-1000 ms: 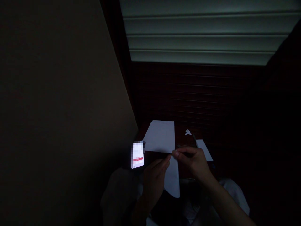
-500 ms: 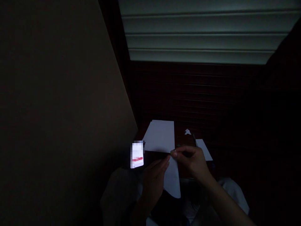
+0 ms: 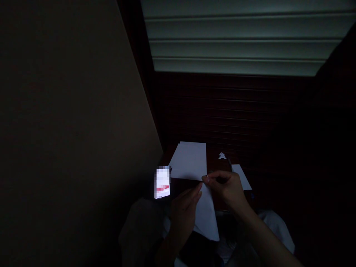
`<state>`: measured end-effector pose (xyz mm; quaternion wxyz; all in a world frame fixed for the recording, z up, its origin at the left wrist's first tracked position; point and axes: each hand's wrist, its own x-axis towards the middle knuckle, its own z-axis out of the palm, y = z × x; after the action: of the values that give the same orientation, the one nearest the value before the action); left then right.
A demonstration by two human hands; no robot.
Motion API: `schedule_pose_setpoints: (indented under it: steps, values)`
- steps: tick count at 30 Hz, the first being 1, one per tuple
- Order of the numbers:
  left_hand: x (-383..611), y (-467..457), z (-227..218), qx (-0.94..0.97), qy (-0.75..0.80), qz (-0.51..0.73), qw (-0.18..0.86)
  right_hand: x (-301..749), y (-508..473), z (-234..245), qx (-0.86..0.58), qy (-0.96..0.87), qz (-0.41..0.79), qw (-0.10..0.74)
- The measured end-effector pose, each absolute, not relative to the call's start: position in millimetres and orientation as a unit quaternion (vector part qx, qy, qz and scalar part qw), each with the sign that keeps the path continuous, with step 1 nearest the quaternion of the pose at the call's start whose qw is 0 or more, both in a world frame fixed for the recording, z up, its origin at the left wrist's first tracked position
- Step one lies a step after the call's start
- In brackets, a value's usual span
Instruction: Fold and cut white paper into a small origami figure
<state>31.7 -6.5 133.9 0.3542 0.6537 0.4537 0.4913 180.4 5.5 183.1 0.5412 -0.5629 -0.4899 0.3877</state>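
Lower centre of the head view, clock positions read from the meeting fingertips. Item: white sheet, one, hanging toward 6 o'clock, lower edge slanted. Right hand, at 3 o'clock: thumb and forefinger pinched together on the sheet's upper corner. Left hand, at 7 o'clock: fingers narrow, side by side, touching the sheet's left part; whether they grip it cannot be told. Paper stack, white, at 11 o'clock, flat on a dark reddish table. Lit screen, partly pixelated, red band, at 9 o'clock. Small white paper piece, irregular, at 1 o'clock. White paper, at 3 o'clock, just beyond the right hand. Pale slatted panel, toward 12 o'clock, well apart.
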Motion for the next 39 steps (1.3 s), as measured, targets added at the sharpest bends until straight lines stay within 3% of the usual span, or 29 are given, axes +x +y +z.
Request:
schedule_pose_setpoints:
  steps: [20, 26, 39]
  values:
    - [30, -6, 132, 0.680, 0.447, 0.461, 0.353, 185, 12, 175, -0.546, -0.460, 0.420, 0.560]
    - [31, -9, 129, 0.671, 0.447, 0.458, 0.375, 185, 11, 180, -0.515, -0.408, 0.477, 0.584]
    - [33, -14, 134, 0.627, 0.471, 0.437, 0.440, 184, 16, 171, -0.533, -0.446, 0.443, 0.566]
